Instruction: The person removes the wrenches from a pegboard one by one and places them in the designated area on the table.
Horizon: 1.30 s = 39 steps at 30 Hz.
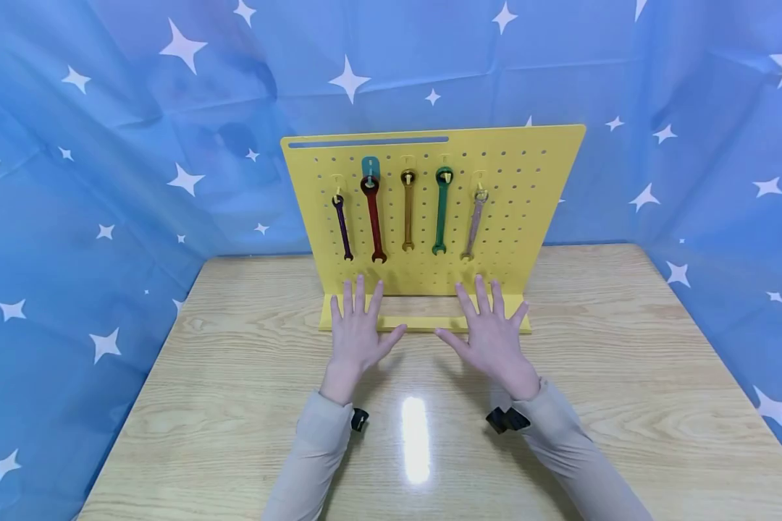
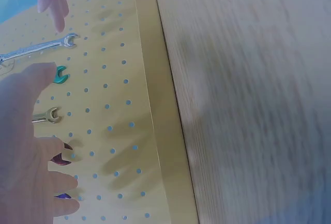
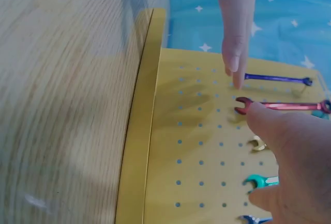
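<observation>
Both hands hover in front of a yellow pegboard (image 1: 534, 217), fingers spread and holding nothing. My left hand (image 1: 355, 340) is nearest the board's lower left, my right hand (image 1: 493, 340) its lower right. Several combination wrenches hang from hooks on the board: a small purple wrench (image 1: 342, 228), a larger red wrench (image 1: 374, 221), a gold wrench (image 1: 408, 213), a green wrench (image 1: 441, 213) and a silver wrench (image 1: 473, 224). In the left wrist view, fingers partly cover the red and purple wrench ends. The right wrist view shows the thumb in front of the red wrench (image 3: 289, 106).
The pegboard stands on a yellow base (image 1: 423, 323) on a wood-grain table (image 1: 234, 405). A blue curtain with white stars (image 1: 137, 181) surrounds the table's back and sides. The red wrench's hook (image 1: 371, 166) is blue; the others are yellow.
</observation>
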Tool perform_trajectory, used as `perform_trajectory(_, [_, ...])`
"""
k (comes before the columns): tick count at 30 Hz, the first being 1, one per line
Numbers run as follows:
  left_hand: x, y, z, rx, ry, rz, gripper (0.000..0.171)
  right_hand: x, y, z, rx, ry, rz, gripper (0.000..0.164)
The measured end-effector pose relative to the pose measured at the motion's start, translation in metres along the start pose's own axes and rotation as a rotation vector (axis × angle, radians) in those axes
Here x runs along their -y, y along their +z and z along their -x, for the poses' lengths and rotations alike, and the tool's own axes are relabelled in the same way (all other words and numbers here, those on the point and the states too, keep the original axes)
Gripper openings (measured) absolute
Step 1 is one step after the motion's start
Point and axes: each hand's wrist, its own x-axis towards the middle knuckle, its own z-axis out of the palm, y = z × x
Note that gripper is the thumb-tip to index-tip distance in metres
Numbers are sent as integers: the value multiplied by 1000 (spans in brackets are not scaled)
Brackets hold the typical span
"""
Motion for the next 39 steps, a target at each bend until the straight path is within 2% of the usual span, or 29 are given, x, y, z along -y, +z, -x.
perform_trajectory(5, [2,1,1,9,-6,1,84,0,-2,-1,-4,-1,-4,86])
perform_trajectory(8, [6,0,1,-37,9,21,82,-1,-3,-3,-51,-10,-21,83])
perform_trajectory(13, [20,-5,-2,-138,38,111,75,-4,-6,-11,-186,-70,-92,74])
perform_trajectory(17, [34,-9,-7,-233,57,206,64,-8,-7,-20,-314,-156,-230,65])
perform_trajectory(20, [45,-10,-12,-340,77,288,53,-13,-8,-29,-400,-199,-351,55])
perform_trajectory(25, [63,-12,-23,-499,84,437,38,-20,-13,-42,-493,-189,-502,45])
perform_trajectory(27, [71,-12,-27,-553,76,466,34,-21,-16,-46,-515,-169,-556,44])
perform_trajectory(30, [84,-13,-34,-600,46,513,29,-22,-21,-53,-530,-134,-628,43])
perform_trajectory(35, [102,-16,-45,-613,-53,660,22,-24,-29,-65,-545,-75,-728,38])
perform_trajectory(39, [111,-21,-54,-619,-139,802,18,-26,-34,-74,-552,-29,-790,35])
